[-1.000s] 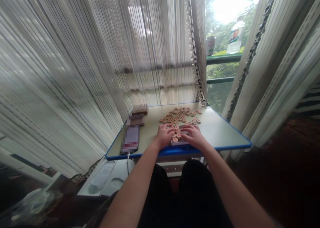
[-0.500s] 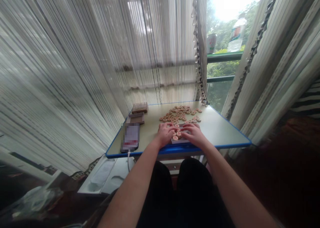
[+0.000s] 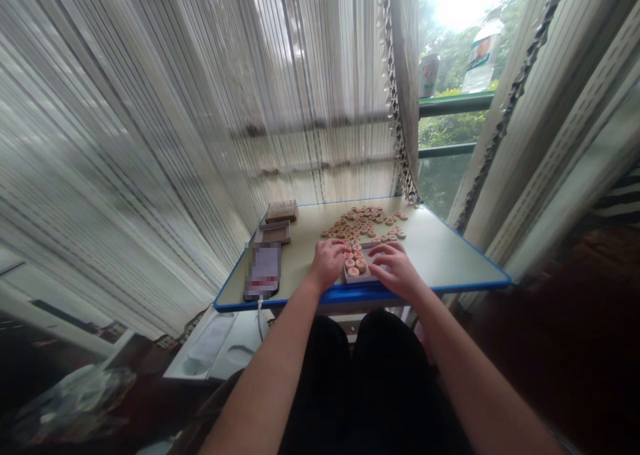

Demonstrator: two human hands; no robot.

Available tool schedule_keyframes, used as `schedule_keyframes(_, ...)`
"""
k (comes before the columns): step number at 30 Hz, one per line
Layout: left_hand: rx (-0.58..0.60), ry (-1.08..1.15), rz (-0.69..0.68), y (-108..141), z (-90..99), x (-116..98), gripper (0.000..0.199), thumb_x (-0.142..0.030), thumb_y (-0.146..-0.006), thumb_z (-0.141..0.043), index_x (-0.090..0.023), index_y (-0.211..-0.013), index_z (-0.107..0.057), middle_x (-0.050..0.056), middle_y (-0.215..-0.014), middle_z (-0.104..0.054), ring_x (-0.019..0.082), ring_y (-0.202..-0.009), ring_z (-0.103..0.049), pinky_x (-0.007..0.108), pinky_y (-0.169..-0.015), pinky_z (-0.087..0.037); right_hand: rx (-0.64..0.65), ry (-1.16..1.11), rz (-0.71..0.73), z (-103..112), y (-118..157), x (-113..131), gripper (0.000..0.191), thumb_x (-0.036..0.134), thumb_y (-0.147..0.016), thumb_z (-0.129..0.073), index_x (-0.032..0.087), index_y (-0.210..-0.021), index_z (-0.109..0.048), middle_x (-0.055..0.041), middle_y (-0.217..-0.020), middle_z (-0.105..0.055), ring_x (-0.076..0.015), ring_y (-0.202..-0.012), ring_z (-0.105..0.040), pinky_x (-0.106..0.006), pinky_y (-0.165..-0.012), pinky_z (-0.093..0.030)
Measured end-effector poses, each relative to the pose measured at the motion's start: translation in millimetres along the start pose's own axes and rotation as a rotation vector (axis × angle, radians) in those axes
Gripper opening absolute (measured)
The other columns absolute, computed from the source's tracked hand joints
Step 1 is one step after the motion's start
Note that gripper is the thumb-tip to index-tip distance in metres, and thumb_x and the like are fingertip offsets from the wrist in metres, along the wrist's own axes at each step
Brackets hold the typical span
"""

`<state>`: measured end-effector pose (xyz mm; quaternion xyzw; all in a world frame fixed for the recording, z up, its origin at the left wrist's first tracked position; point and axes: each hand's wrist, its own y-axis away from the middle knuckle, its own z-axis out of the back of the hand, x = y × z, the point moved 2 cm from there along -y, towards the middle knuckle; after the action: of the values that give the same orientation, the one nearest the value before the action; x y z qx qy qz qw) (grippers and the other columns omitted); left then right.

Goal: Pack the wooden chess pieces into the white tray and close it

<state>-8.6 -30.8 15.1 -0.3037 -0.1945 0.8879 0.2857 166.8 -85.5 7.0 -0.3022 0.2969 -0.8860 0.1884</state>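
- My left hand (image 3: pixel 329 266) bent over the near-left side of a shallow box (image 3: pixel 367 279), palm down, its curled fingers close against red-marked discs (image 3: pixel 353 264); whether they pinched one, I could not tell.
- My right hand (image 3: pixel 397 270) arched above the box's right side, fingers spread and bent, thumb apart from them, with no disc visible in its grasp.
- My forearms (image 3: pixel 280 355) reached forward from both sides, slanting inward to the wrists.
- The box lay flat near the table's front edge, between my hands, one wall facing me; my right hand hid too much to tell its long axis.
- Inside, the discs lay flat, marked faces up, in two columns along the left wall, running away from me.
- Beyond the box, loose discs (image 3: pixel 357 228) were scattered across the pale, blue-edged table (image 3: pixel 440 258).
- To my left sat a phone (image 3: pixel 264 268) on a white cable (image 3: pixel 261 315), a second tray (image 3: pixel 277 233) and a brown case (image 3: pixel 281 210).
- Striped curtains (image 3: pixel 150 108) hung behind.
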Motion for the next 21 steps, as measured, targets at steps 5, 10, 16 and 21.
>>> schedule_keyframes(5,-0.107,0.07,0.039,0,3.3,2,0.029,-0.007,-0.073,-0.041,-0.016,-0.078,-0.068,0.005,-0.094,-0.061,0.017,-0.095,-0.054,0.031,-0.092,-0.039,0.059,0.125,0.114,0,5,19,0.02,0.035,-0.078,-0.054,0.025,-0.072,-0.071,-0.0039,-0.088,-0.063,-0.0216,-0.092,-0.045,-0.037,-0.088,-0.034)
schedule_keyframes(10,-0.14,0.048,0.153,2,5.8,6,0.027,-0.008,-0.069,-0.04,-0.017,-0.065,-0.065,0.003,-0.075,-0.062,0.015,-0.077,-0.057,0.026,-0.08,-0.044,0.102,0.197,0.155,0,6,26,0.024,0.041,-0.079,-0.053,0.026,-0.076,-0.071,-0.0049,-0.088,-0.059,-0.0214,-0.09,-0.043,-0.037,-0.086,-0.032)
schedule_keyframes(16,-0.052,-0.04,0.233,3,3.2,7,0.027,-0.014,-0.07,-0.04,-0.018,-0.059,-0.065,0.003,-0.068,-0.063,0.015,-0.072,-0.056,0.025,-0.072,-0.042,0.119,0.207,0.184,-1,6,26,0.026,0.045,-0.08,-0.051,0.027,-0.079,-0.07,-0.0053,-0.088,-0.057,-0.021,-0.088,-0.042,-0.037,-0.085,-0.031)
schedule_keyframes(21,-0.053,-0.05,0.257,4,3.1,7,0.027,-0.013,-0.07,-0.04,-0.018,-0.06,-0.065,0.004,-0.069,-0.064,0.015,-0.072,-0.057,0.025,-0.072,-0.042,0.096,0.216,0.182,-1,7,26,0.026,0.046,-0.08,-0.052,0.027,-0.078,-0.07,-0.0045,-0.083,-0.058,-0.0204,-0.085,-0.043,-0.036,-0.082,-0.032)
